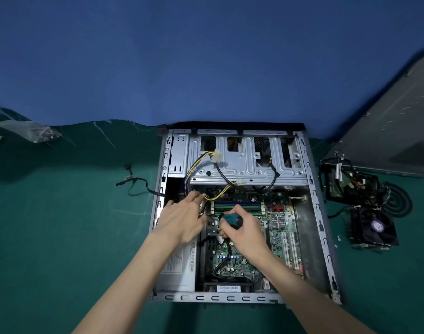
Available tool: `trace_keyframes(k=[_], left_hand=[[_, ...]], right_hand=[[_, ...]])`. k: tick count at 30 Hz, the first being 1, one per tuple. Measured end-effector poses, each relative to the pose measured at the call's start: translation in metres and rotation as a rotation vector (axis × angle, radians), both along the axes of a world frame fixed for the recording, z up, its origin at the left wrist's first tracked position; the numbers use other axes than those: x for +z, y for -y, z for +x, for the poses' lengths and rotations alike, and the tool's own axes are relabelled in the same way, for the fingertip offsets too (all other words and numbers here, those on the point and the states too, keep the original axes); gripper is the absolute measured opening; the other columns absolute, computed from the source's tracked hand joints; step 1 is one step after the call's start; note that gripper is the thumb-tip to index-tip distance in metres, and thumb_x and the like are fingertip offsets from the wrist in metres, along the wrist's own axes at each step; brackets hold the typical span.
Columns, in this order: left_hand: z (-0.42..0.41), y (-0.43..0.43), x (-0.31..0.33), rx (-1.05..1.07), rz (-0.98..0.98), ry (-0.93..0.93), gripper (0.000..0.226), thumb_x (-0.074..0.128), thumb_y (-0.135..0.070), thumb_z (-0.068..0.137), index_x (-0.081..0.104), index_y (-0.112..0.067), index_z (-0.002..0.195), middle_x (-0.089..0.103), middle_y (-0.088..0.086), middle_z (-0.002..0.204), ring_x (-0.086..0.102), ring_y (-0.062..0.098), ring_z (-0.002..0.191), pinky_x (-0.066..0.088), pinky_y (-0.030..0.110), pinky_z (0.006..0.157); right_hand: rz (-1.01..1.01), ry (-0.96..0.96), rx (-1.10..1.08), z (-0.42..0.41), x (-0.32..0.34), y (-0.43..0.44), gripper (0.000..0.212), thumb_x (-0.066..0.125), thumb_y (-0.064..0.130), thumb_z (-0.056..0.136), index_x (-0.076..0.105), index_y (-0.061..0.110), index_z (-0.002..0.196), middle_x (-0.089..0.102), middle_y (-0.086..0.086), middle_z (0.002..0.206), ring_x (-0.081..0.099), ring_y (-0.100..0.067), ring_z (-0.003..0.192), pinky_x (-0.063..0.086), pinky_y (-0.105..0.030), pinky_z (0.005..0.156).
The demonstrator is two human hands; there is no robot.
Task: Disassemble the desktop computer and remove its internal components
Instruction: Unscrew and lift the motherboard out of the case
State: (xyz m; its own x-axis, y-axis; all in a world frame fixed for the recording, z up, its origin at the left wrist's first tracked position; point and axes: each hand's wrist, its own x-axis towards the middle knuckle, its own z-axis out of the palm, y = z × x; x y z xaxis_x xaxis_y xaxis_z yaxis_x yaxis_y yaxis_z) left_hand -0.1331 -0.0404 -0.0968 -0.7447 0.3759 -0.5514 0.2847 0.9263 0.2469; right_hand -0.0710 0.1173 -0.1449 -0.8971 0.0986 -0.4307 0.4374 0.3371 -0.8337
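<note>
An open desktop case [324, 237] lies flat on a green mat, its green motherboard [278, 227] exposed. My right hand [247, 235] grips a screwdriver [231, 220] with a teal and black handle, held upright over the board's left-centre. My left hand [182, 220] reaches in over the power supply [179, 268], fingers extended toward the yellow and black power cables [201, 162] near the board's top left corner. Whether it holds a cable is hidden. A silver drive cage [244, 160] spans the far end of the case.
A removed cooler fan [374, 227] and a black part with tangled cables [350, 182] lie on the mat right of the case. The grey side panel [398, 121] leans at far right. A loose black cable [136, 184] lies left. Small screws [337, 239] sit near the fan.
</note>
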Motion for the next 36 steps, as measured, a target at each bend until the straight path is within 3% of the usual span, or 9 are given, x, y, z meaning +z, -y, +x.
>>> trace_keyframes(k=[4,8,12,15,21,27,30,33,36], left_hand=[[0.001,0.001,0.000,0.012,0.012,-0.009,0.056,0.043,-0.038,0.095,0.033,-0.017,0.146,0.028,-0.002,0.154,0.045,0.023,0.130,0.024,0.046,0.111],[0.008,0.002,0.006,-0.007,0.061,-0.289,0.047,0.061,-0.045,0.086,0.056,-0.022,0.126,0.059,-0.004,0.123,0.055,0.018,0.112,0.030,0.035,0.097],[0.024,-0.005,0.010,-0.041,0.471,-0.390,0.066,0.071,0.004,0.075,0.055,-0.023,0.133,0.063,-0.005,0.113,0.058,0.014,0.095,0.046,0.030,0.082],[0.021,-0.010,0.008,0.001,0.534,-0.389,0.068,0.057,0.020,0.072,0.059,-0.016,0.130,0.063,0.003,0.111,0.062,0.020,0.093,0.056,0.036,0.074],[0.014,-0.012,0.007,0.069,0.409,-0.577,0.034,0.085,0.002,0.058,0.071,-0.002,0.089,0.060,0.007,0.074,0.059,0.025,0.062,0.053,0.035,0.051],[0.009,-0.007,0.009,-0.002,0.542,-0.529,0.063,0.064,0.024,0.057,0.069,-0.005,0.112,0.067,0.007,0.109,0.064,0.024,0.100,0.058,0.040,0.074],[0.008,-0.006,0.010,0.045,0.530,-0.541,0.043,0.070,0.022,0.056,0.073,0.002,0.094,0.069,0.012,0.090,0.068,0.028,0.081,0.059,0.039,0.059],[0.010,-0.009,0.013,0.089,0.469,-0.579,0.017,0.075,0.007,0.063,0.066,0.005,0.077,0.060,0.013,0.073,0.060,0.028,0.063,0.052,0.037,0.044],[0.007,-0.008,0.018,0.194,0.408,-0.625,0.029,0.081,-0.020,0.070,0.058,-0.002,0.068,0.056,0.010,0.064,0.054,0.026,0.054,0.044,0.032,0.039]], right_hand=[[0.085,-0.007,0.074,-0.005,-0.001,0.001,0.015,0.064,0.027,0.089,0.052,0.018,0.085,0.065,0.001,0.071,0.051,-0.002,0.052,0.038,-0.017,0.048],[0.121,-0.011,0.177,-0.023,0.003,0.006,0.020,0.063,0.026,0.091,0.048,0.022,0.078,0.058,0.008,0.067,0.050,0.001,0.050,0.039,-0.011,0.047],[0.251,-0.017,0.386,-0.037,0.008,0.009,0.018,0.062,0.012,0.089,0.056,0.016,0.106,0.063,0.004,0.089,0.060,-0.005,0.074,0.046,-0.014,0.059],[0.291,-0.022,0.417,-0.042,0.012,0.007,0.011,0.063,0.015,0.087,0.060,0.015,0.098,0.061,0.002,0.084,0.058,-0.012,0.074,0.042,-0.014,0.057],[0.296,-0.165,0.229,-0.037,0.013,0.014,0.025,0.069,0.012,0.077,0.057,0.023,0.095,0.052,0.015,0.066,0.049,-0.003,0.057,0.031,-0.014,0.049],[0.274,-0.173,0.266,-0.048,0.015,0.016,0.018,0.068,0.009,0.085,0.063,0.009,0.102,0.065,0.000,0.090,0.061,-0.014,0.081,0.044,-0.011,0.066],[0.203,-0.171,0.322,-0.052,0.020,0.014,0.012,0.071,0.017,0.083,0.064,0.015,0.093,0.066,0.000,0.088,0.062,-0.017,0.081,0.050,-0.030,0.070],[0.246,-0.205,0.304,-0.051,0.020,0.018,0.019,0.065,0.005,0.079,0.066,0.010,0.097,0.062,0.000,0.087,0.056,-0.017,0.078,0.041,-0.023,0.064],[0.279,-0.226,0.286,-0.051,0.019,0.023,0.035,0.053,-0.012,0.075,0.067,0.005,0.102,0.058,-0.002,0.092,0.052,-0.017,0.084,0.035,-0.022,0.070]])
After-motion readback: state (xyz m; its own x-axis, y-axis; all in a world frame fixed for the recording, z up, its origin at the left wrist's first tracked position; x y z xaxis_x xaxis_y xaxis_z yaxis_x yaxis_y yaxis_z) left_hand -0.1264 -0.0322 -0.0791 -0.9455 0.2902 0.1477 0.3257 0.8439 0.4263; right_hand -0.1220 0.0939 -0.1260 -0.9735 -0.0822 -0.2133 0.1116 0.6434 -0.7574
